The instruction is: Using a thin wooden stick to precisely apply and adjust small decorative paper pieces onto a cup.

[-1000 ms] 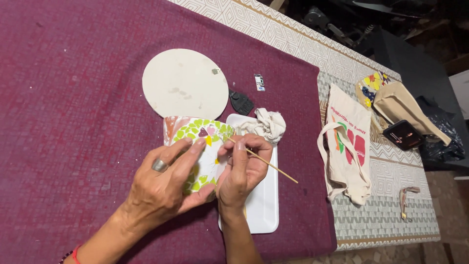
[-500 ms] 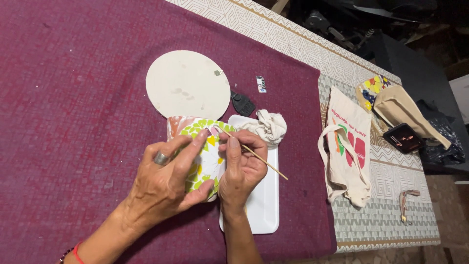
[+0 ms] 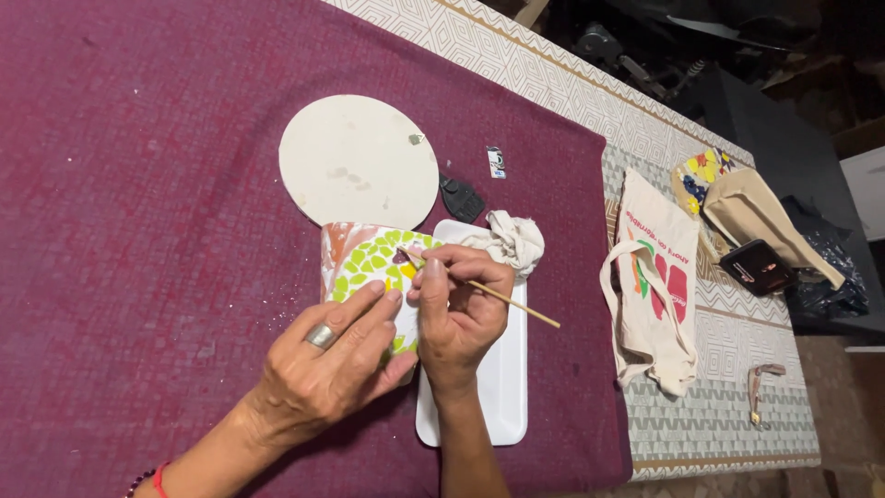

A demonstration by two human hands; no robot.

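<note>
Hands meet over a mosaic pot (image 3: 364, 263) lying on the counter's maroon cloth (image 3: 138, 231): the left hand (image 3: 323, 369) clasps it steady while the right hand (image 3: 456, 314) pinches a thin wooden stick (image 3: 512, 302), its tip set on the green tiles. White tray (image 3: 498, 387) and crumpled rag (image 3: 507, 240) lie just beside, within reach.

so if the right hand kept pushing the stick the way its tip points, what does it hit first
Likely the mosaic pot: the thin stick in the right hand points up-left, and its tip already looks to be at the pot's green-tiled surface. Exact contact is hard to judge.
</note>
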